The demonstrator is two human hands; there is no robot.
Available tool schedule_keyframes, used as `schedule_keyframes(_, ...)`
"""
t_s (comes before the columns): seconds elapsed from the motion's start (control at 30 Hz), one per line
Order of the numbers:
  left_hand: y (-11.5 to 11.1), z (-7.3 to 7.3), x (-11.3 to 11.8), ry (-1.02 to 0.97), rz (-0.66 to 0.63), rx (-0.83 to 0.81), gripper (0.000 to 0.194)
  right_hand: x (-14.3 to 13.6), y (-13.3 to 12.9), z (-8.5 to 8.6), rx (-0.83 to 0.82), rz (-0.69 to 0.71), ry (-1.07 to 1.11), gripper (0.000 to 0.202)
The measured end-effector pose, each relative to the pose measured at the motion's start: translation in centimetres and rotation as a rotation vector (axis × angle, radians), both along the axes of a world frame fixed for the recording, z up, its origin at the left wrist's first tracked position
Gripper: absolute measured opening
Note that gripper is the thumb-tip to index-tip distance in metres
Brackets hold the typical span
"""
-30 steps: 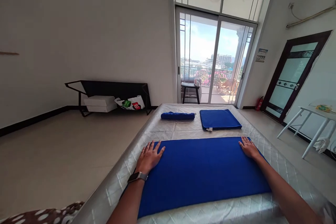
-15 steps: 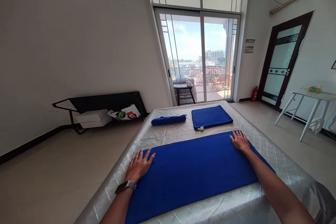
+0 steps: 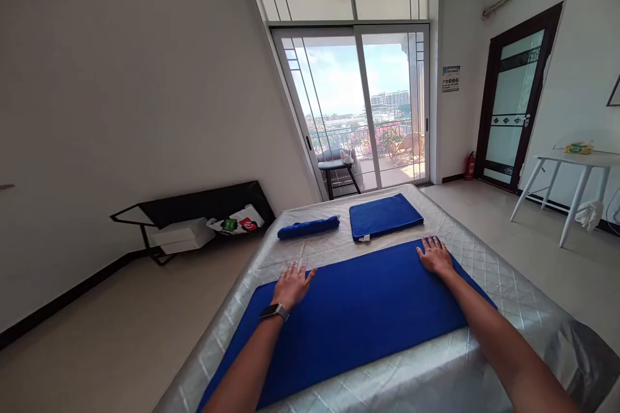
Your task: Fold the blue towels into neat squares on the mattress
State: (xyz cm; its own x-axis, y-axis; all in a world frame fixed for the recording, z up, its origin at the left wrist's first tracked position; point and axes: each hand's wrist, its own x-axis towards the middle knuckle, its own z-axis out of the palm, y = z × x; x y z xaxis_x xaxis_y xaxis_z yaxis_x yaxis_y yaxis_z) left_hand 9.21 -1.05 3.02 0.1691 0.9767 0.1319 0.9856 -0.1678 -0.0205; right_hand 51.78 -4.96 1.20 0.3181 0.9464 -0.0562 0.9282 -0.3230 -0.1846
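Observation:
A large blue cloth (image 3: 363, 310) lies spread flat across the near part of a bed with a silvery quilted cover (image 3: 484, 271). My left hand (image 3: 292, 285), a watch on its wrist, is over the cloth's far edge toward the left, fingers apart and holding nothing. Flat on the far right corner of the same cloth rests my right hand (image 3: 434, 254), fingers spread. Beyond the cloth are a folded blue cloth (image 3: 385, 216) with a white tag and, left of it, a narrow rolled blue cloth (image 3: 309, 226).
A black rack (image 3: 203, 203) with white boxes (image 3: 181, 235) and a printed bag stands by the left wall. Sliding glass doors (image 3: 358, 103) are beyond the bed. At right are a white table (image 3: 586, 158), a dark-framed door (image 3: 518, 103) and a red extinguisher (image 3: 469, 166).
My left hand has moved right along the cloth's far edge, away from the left corner. My right hand stays at the far right corner. The view has shifted slightly.

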Motion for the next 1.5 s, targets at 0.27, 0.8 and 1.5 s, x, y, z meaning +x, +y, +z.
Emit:
schedule_keyframes(0.27,-1.6,-4.2,15.3,-0.076,-0.392,-0.113,0.061,0.2,0.1,-0.4,0.026,0.008,-0.008,0.067)
schedule_keyframes(0.8,0.1,-4.0,-11.1,-0.030,0.166,-0.036,0.068,0.7,0.3,-0.8,0.010,0.021,-0.051,0.068)
schedule_keyframes(1.5,0.5,-5.4,-11.1,-0.158,0.203,-0.049,0.073,-11.6,0.9,2.2,0.079,0.258,-0.180,0.060)
